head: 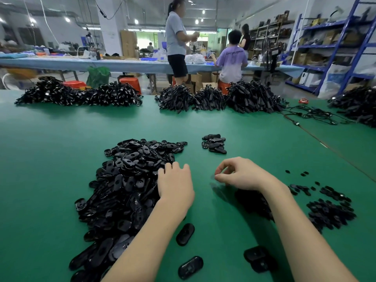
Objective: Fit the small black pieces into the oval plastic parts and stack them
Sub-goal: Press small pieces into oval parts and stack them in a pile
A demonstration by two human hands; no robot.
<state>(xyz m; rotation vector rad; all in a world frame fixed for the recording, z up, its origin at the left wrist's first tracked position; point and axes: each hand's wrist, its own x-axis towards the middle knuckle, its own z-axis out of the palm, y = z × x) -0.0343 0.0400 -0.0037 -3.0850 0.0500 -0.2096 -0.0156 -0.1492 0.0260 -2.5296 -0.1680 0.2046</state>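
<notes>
Loose oval plastic parts are lying nearest the camera on the green counter, just in front of the large pile of oval parts, which is serving as the landmark. Left hand is resting on the right edge of that pile, its fingers curled down onto the parts; whether they are gripping one cannot be told. Right hand is hovering to the right of the pile, thumb and forefinger pinching together on something small and blurred. Small black pieces are lying heaped further right of the pile. Beyond the pile, a small stack of finished ovals is sitting behind and to the right. Further back, heaps of black cables are lining the counter's far edge.
</notes>
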